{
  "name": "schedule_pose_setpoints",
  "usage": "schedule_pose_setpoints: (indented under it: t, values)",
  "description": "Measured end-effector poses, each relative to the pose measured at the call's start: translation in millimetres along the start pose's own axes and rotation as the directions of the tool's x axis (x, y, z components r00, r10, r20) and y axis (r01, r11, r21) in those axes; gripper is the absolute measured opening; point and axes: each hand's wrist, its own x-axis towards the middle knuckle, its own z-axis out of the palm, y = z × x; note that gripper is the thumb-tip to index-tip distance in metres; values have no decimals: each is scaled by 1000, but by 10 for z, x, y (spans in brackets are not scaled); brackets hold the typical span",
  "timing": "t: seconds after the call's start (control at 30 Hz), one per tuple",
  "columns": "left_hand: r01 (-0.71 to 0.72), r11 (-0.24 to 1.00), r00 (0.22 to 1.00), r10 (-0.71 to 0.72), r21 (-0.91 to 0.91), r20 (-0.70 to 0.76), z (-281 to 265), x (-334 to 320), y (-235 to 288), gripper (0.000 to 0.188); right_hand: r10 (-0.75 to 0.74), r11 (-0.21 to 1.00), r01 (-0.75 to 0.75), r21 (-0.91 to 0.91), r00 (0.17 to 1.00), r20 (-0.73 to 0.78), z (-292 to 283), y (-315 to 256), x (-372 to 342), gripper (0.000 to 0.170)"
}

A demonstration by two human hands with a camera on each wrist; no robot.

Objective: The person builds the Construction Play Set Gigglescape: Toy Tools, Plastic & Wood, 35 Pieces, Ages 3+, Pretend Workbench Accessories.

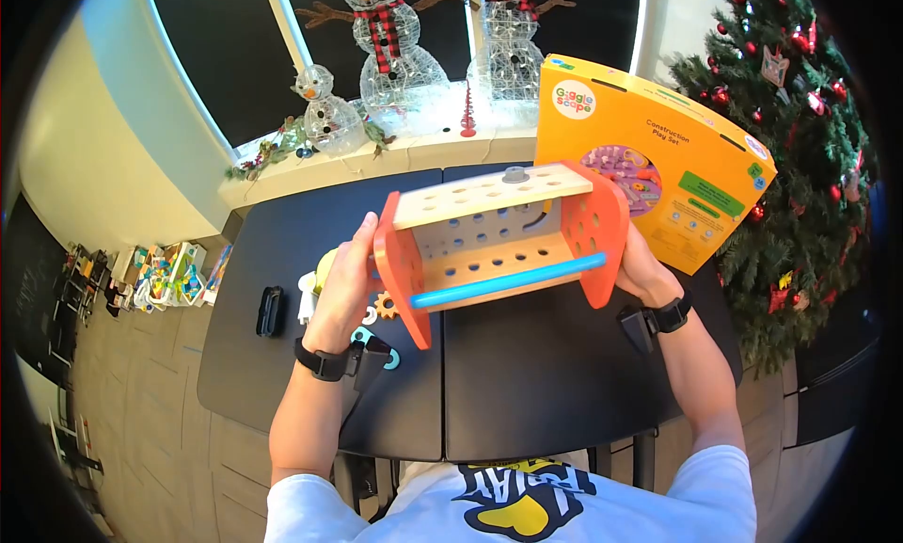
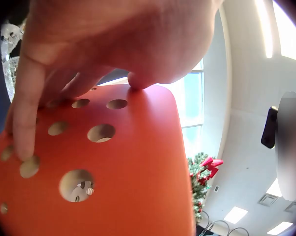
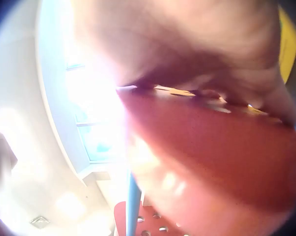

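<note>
A wooden toy toolbox (image 1: 499, 263) with red end panels, a pale perforated top and a blue bar is held up over the table between both hands. A grey bolt-like piece (image 1: 515, 174) sits in its top. My left hand (image 1: 344, 284) grips the left end panel (image 2: 143, 147), fingers lying over its holes and thumb at the edge. On the opposite end, my right hand (image 1: 647, 268) holds the other red panel (image 3: 216, 132); its fingers are partly hidden behind it. Beside the left hand lie a wooden gear (image 1: 387, 305) and a teal piece (image 1: 391, 357).
A yellow Construction Play Set box (image 1: 616, 119) stands behind the toolbox at the right. On the black table (image 1: 527, 383), a black case (image 1: 271, 311) lies at the left. A decorated tree (image 1: 781, 101) stands beyond the right edge, wire snowmen (image 1: 400, 49) along the windowsill.
</note>
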Motion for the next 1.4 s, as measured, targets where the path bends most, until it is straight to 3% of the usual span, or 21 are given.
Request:
schedule_pose_setpoints:
  t: [0.03, 0.13, 0.17, 0.27, 0.3, 0.6, 0.7, 0.77, 0.9, 1.23, 1.3, 1.33, 1.4]
  values:
    - [2, 998, 998, 2, -58, 62, -67, 13, -23, 64, -17, 999, 15, 50, 999, 29, 9, -14, -5, 67]
    - [-254, 967, 958, 254, -20, 130, -39, 23, -120, 58, -64, 996, 59, 66, 995, 76, 78, -34, -28, 67]
    - [-239, 968, 958, 248, -75, 147, -72, 40, -165, 60, -78, 996, 74, 48, 993, 88, 98, -30, -35, 68]
    - [-314, 949, 938, 304, 38, 169, -80, 1, -190, 65, -65, 998, 64, 26, 997, 48, 93, 64, -80, 76]
    - [-351, 931, 931, 336, 103, 142, -45, -32, -193, 75, -92, 995, 90, 33, 992, 80, 42, 131, -54, 83]
    - [-186, 963, 969, 148, 193, 196, -251, -42, -549, 75, -199, 946, 225, -236, 972, 127, -176, 400, -44, 103]
    - [-249, 941, 953, 195, 230, 233, -287, -18, -627, 71, -170, 942, 187, -279, 982, 86, -163, 424, -101, 105]
    - [-175, 955, 966, 119, 241, 230, -297, -52, -563, 67, -164, 936, 172, -306, 985, 52, -166, 429, -119, 107]
    - [-304, 872, 931, 186, 383, 315, -401, -19, -615, 63, -115, 926, 100, -363, 993, -20, -158, 427, -186, 108]
    - [-303, 846, 941, 192, 438, 279, -456, -93, -552, 46, -100, 880, 58, -471, 993, -65, 79, 288, -320, 99]
    - [-321, 834, 943, 235, 449, 236, -610, -39, -572, 38, -224, 777, 127, -616, 971, -82, 114, 257, -305, 92]
    - [-239, 784, 971, 193, 573, 142, -682, -24, -542, 35, -286, 715, 155, -682, 955, -84, 153, 242, -298, 88]
    - [-39, 643, 989, 136, 765, -64, -842, -18, -484, 34, -524, 311, 270, -911, 849, 73, 369, 142, -291, 78]
